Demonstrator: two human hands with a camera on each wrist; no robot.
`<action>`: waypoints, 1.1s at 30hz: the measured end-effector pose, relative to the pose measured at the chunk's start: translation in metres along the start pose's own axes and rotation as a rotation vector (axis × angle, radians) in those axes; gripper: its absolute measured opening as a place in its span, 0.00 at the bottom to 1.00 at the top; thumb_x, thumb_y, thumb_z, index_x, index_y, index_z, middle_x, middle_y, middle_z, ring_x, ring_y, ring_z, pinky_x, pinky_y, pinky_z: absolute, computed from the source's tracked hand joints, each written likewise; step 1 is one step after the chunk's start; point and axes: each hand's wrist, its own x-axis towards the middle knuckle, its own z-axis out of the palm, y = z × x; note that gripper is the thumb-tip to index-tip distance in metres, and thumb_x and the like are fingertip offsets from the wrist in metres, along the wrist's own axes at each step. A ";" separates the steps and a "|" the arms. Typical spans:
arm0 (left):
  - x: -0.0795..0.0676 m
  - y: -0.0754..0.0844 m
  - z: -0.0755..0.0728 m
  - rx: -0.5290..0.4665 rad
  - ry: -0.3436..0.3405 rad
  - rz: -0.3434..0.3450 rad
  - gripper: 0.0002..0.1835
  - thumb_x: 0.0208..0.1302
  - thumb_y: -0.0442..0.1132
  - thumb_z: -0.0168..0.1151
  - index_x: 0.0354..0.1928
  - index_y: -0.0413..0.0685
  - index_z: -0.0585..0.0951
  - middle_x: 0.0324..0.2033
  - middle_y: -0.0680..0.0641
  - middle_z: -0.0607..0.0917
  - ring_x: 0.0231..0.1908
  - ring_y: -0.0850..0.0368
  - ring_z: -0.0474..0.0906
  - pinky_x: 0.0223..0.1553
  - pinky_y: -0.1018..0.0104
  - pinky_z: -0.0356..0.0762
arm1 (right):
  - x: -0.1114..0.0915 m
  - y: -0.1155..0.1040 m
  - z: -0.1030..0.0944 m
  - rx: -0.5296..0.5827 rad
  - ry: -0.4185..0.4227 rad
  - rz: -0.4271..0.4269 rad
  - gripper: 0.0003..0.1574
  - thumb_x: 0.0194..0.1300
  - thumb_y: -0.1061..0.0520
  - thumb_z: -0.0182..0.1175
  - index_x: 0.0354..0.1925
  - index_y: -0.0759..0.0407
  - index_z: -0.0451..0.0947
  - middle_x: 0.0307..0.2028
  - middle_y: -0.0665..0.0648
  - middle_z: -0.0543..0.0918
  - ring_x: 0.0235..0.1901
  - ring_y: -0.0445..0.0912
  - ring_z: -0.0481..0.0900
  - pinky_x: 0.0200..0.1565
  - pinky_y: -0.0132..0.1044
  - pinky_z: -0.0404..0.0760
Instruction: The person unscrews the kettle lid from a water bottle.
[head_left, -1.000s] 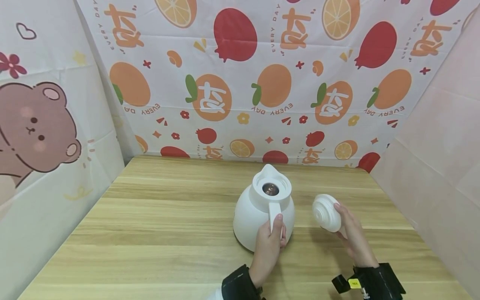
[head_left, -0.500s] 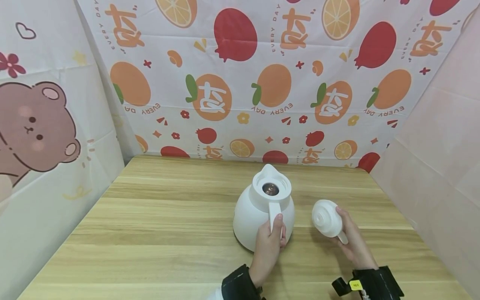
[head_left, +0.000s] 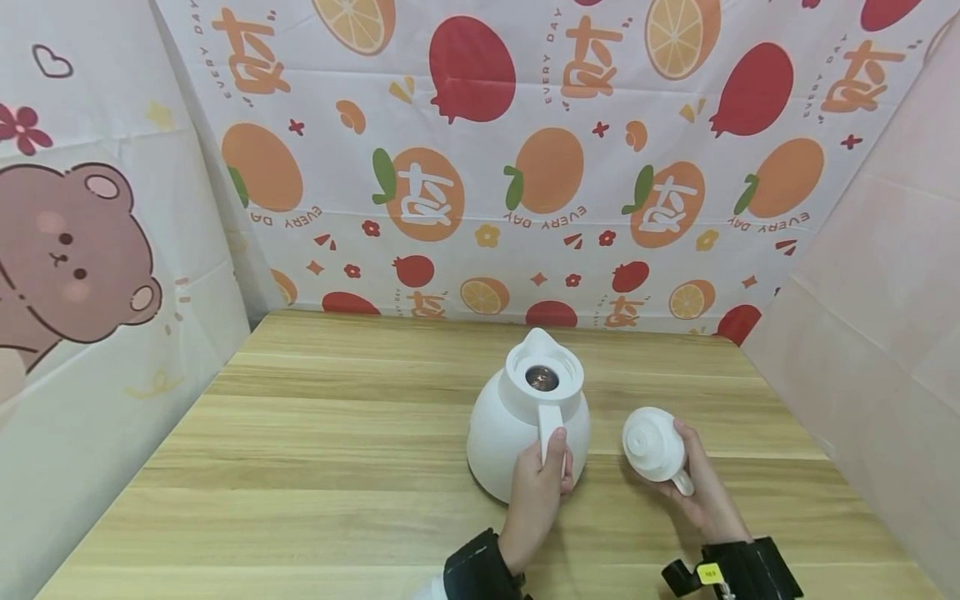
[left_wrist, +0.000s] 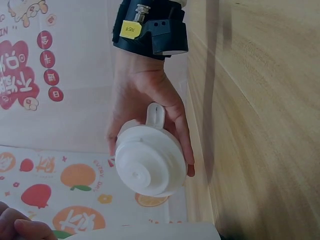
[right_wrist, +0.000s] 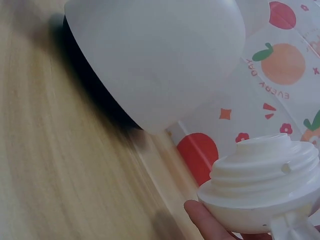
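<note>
A round white thermos jug [head_left: 495,442] stands upright on the table, its top uncovered and its dark inner mouth [head_left: 542,379] showing. My left hand [head_left: 536,492] grips the jug's handle [head_left: 550,425], thumb on top. To the right, above the table, my right hand [head_left: 708,492] holds the white lid [head_left: 651,443], its stepped plug side turned up and toward the jug. The lid's small lever tab [left_wrist: 156,116] points back to the palm in the left wrist view. In the right wrist view, fingers [right_wrist: 205,220] support the lid [right_wrist: 260,185] from beneath.
The wooden table [head_left: 337,433] extends to both sides of the jug. A fruit-print cloth [head_left: 480,183] hangs behind its far edge. Pale cloths stand at the left, with a printed bear [head_left: 75,250], and at the right [head_left: 885,333].
My right hand has tipped the lid so its plug side faces up more, and lowered it slightly toward me. The left hand and jug have stayed in place.
</note>
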 end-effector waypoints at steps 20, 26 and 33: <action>0.002 0.000 -0.002 0.002 0.000 0.004 0.29 0.71 0.45 0.48 0.20 0.22 0.69 0.10 0.48 0.65 0.11 0.69 0.58 0.17 0.79 0.56 | 0.002 0.011 -0.006 0.173 -0.085 0.027 0.29 0.73 0.37 0.33 0.68 0.41 0.45 0.42 0.40 0.78 0.44 0.36 0.81 0.48 0.40 0.84; 0.004 0.001 -0.002 0.004 -0.002 -0.004 0.30 0.71 0.46 0.48 0.20 0.21 0.68 0.10 0.49 0.64 0.11 0.70 0.57 0.17 0.79 0.55 | 0.004 0.011 -0.004 0.048 0.078 0.084 0.41 0.70 0.31 0.33 0.70 0.52 0.42 0.41 0.40 0.71 0.40 0.29 0.77 0.43 0.31 0.81; 0.006 0.001 -0.004 0.006 -0.003 -0.003 0.30 0.71 0.45 0.47 0.20 0.21 0.68 0.10 0.50 0.64 0.11 0.69 0.57 0.17 0.79 0.55 | 0.004 0.012 -0.006 -0.004 0.058 0.067 0.34 0.70 0.30 0.29 0.65 0.44 0.49 0.44 0.41 0.68 0.41 0.29 0.76 0.43 0.28 0.79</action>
